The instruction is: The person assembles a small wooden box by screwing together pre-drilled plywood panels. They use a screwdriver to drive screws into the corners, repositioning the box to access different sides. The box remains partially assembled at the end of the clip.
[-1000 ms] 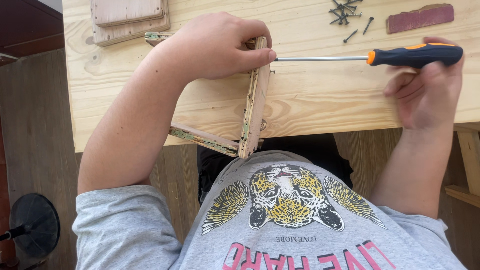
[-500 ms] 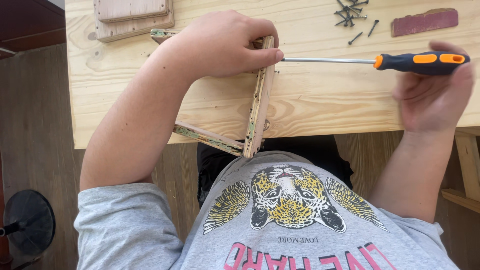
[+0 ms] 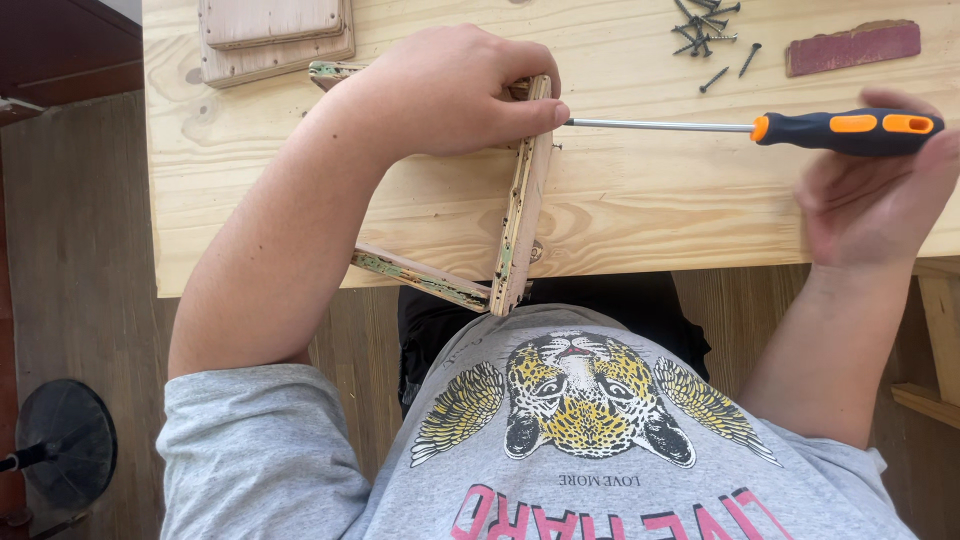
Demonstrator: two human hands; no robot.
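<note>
My left hand [image 3: 450,95] grips the top of a worn wooden frame [image 3: 520,210] that stands on edge on the pale wooden table [image 3: 650,210]. The frame's lower corner hangs past the table's near edge. My right hand [image 3: 875,190] holds a screwdriver [image 3: 800,127] with a black and orange handle. Its metal shaft lies level and its tip meets the frame's side just beside my left thumb. A second frame slat [image 3: 420,275] angles off to the left below the table edge.
A heap of dark screws [image 3: 705,30] lies at the table's far side, with a red sanding block [image 3: 852,46] to its right. Stacked wooden boards [image 3: 275,35] sit at the far left. A round black stand base [image 3: 60,440] rests on the floor at lower left.
The view has shifted slightly. My right hand has turned around the screwdriver handle, its fingers now lower under it. My left hand keeps its grip on the frame.
</note>
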